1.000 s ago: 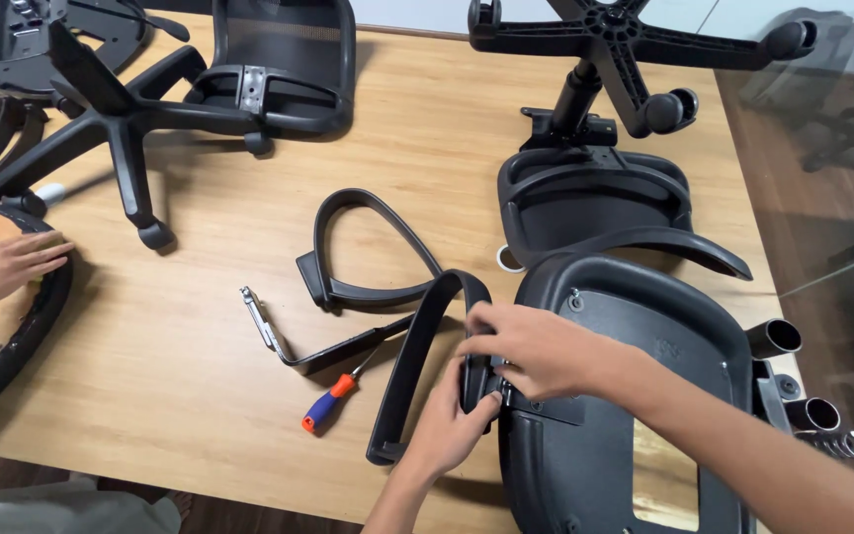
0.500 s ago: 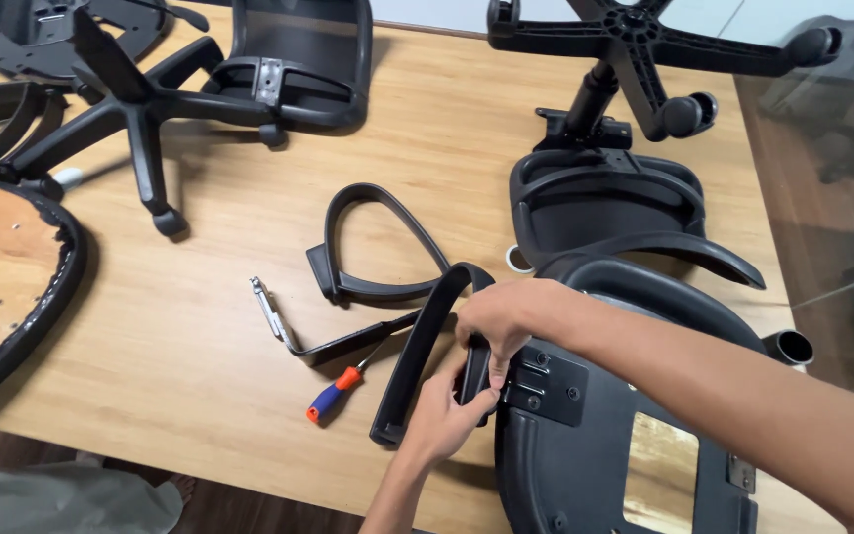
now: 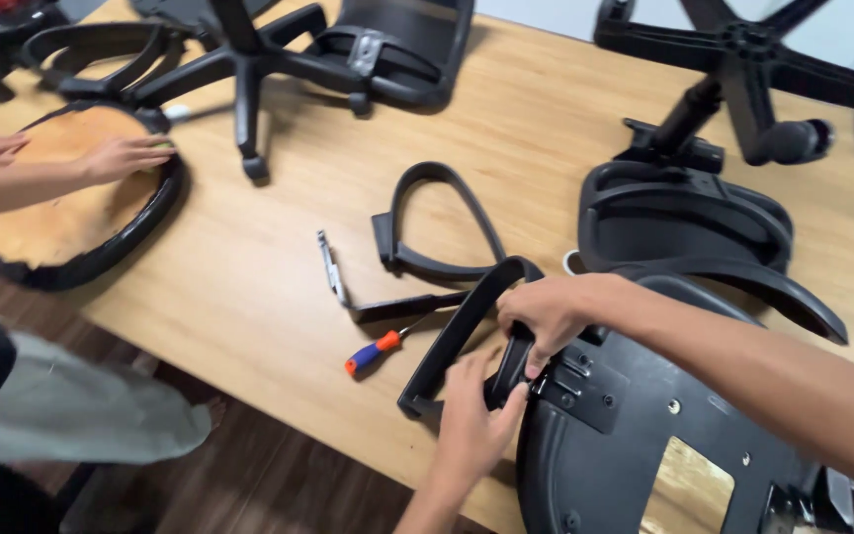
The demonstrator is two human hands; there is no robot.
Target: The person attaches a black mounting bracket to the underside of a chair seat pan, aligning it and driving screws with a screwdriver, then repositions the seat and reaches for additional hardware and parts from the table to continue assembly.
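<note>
I have both hands on the black armrest (image 3: 467, 331) at the near edge of the counter (image 3: 249, 287), where it meets the upturned seat base (image 3: 635, 445). My right hand (image 3: 551, 311) grips its end from above, fingers curled around it; my left hand (image 3: 476, 420) clasps it from below. A screwdriver (image 3: 376, 348) lies just left. Another person's hands (image 3: 126, 155) rest on a seat pan (image 3: 71, 213).

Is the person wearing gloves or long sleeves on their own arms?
No gloves. The left hand and right hand are bare, with no rings or watch showing. Both forearms are bare too; no sleeve reaches as far as the picture shows.
</note>
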